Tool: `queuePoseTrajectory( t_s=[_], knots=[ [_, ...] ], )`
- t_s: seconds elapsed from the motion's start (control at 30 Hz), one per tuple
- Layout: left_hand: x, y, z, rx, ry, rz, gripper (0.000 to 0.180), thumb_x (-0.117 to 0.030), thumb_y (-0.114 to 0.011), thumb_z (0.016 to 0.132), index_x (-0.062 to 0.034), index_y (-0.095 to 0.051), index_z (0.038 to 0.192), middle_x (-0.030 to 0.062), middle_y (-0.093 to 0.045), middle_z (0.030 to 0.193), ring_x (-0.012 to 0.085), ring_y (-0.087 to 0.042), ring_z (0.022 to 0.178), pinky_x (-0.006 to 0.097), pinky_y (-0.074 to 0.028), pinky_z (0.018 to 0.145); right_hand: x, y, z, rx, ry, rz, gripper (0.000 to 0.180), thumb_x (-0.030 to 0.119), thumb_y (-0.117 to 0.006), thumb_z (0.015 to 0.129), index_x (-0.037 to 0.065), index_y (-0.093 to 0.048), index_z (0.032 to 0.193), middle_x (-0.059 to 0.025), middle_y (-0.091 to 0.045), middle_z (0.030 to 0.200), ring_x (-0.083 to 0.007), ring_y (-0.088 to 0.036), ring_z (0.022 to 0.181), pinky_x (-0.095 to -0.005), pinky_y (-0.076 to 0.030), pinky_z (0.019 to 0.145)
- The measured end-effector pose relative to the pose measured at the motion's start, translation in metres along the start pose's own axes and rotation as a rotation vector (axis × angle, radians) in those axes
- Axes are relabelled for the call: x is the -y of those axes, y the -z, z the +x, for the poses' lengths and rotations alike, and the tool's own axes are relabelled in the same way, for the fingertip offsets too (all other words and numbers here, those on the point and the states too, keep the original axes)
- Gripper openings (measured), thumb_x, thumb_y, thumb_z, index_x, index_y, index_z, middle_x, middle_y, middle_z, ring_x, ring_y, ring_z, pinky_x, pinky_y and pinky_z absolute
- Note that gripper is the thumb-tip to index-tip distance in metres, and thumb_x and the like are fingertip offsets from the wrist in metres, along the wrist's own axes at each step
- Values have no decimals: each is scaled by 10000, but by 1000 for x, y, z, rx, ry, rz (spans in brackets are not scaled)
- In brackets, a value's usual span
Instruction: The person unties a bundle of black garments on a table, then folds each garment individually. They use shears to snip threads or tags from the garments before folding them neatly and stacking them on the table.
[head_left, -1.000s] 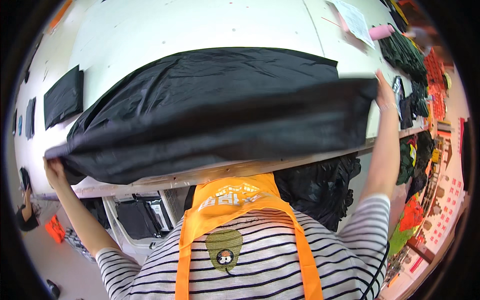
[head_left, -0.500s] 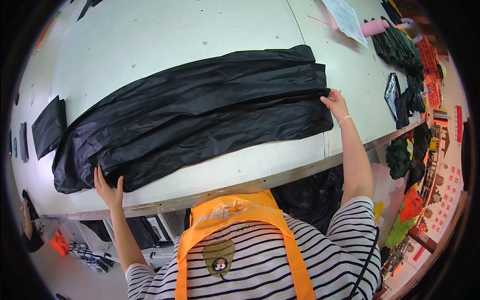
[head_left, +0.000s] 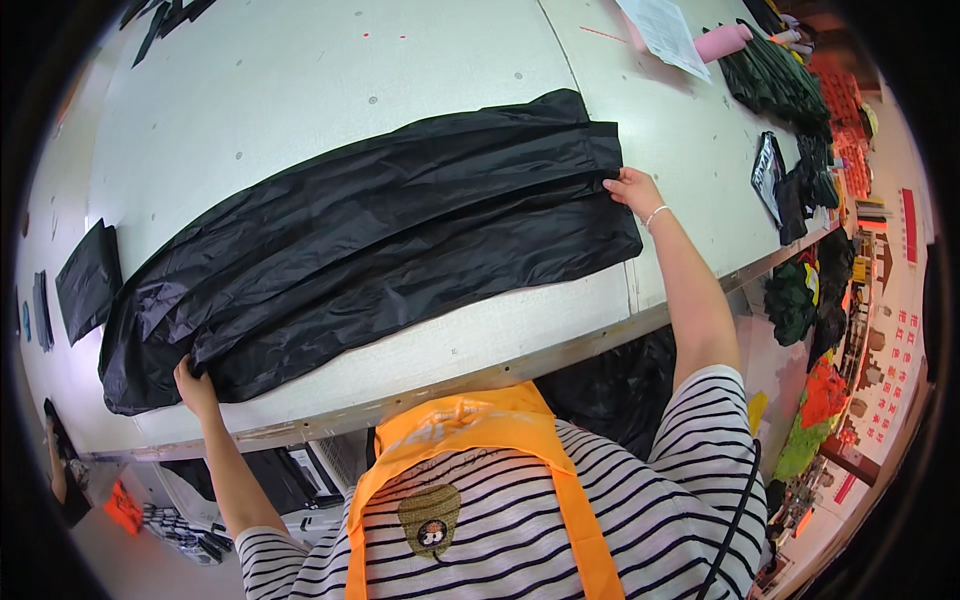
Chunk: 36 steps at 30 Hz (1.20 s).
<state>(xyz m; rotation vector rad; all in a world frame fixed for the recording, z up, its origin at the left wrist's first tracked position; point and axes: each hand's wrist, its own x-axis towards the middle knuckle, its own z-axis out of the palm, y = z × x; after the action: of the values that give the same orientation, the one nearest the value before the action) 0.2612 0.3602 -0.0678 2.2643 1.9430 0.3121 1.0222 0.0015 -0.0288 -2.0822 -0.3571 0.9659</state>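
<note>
A long piece of thin, shiny black fabric (head_left: 380, 230) lies across the white table in lengthwise folds, rounded at its left end and cut straighter at its right end. At the right end, my right hand (head_left: 637, 192) pinches the fabric's edge between thumb and fingers. My left hand (head_left: 196, 388) is closed on the near edge by the left end, where the cloth bunches up; its fingertips are partly hidden. I cannot tell what kind of garment or item the fabric is.
A folded black cloth (head_left: 90, 280) lies left of the fabric. Paper sheets (head_left: 665, 38), a pink thread cone (head_left: 722, 43) and dark green cloth bundles (head_left: 775, 85) are at the far right. The table's near edge (head_left: 480, 372) runs in front of me. Another person's arm (head_left: 57, 462) shows at far left.
My left hand has gone from lying spread on the cloth to gripping its near edge. My right hand keeps its pinch. The view has shifted slightly.
</note>
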Motion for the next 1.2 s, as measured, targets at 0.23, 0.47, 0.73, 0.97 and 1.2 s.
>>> queuePoseTrajectory(
  t_s=[0.23,0.47,0.73,0.97,1.2],
  knots=[
    [21,5,-5,103,-110,52,429,10,-598,692,-54,-549,1113,139,-535,1111,347,-526,1015,383,-430,873,106,-15,-4,-660,895,-222,167,191,-600,854,27,-570,853,-67,-573,650,-123,-502,570,-270,-413,551],
    [-29,18,-25,98,-104,328,555,-3,-594,673,-86,-473,1209,80,-498,1204,309,-490,1087,392,-440,879,107,21,7,-513,189,-1090,390,276,-636,832,39,-523,1119,-196,-630,962,-318,-612,889,-395,-467,804],
    [-19,21,-32,190,-89,292,651,77,-528,650,-90,-426,1271,93,-434,1276,327,-446,1133,387,-420,924,61,24,-50,110,129,-120,436,246,-665,809,28,-532,1163,-79,-615,992,-164,-568,918,-292,-435,846],
    [-15,23,-26,228,-97,244,677,85,-513,614,-70,-429,1267,117,-428,1276,342,-440,1135,390,-400,949,-9,32,-35,37,14,-603,271,276,-568,877,8,-581,845,-41,-572,675,-116,-465,563,-310,-431,552],
    [-10,23,-15,233,-29,221,616,9,-577,633,-53,-458,1235,152,-468,1232,371,-479,1100,398,-411,933,175,4,-48,-69,514,-13,329,323,-529,896,2,-594,866,-62,-637,763,-136,-605,578,-256,-478,570]
  ],
)
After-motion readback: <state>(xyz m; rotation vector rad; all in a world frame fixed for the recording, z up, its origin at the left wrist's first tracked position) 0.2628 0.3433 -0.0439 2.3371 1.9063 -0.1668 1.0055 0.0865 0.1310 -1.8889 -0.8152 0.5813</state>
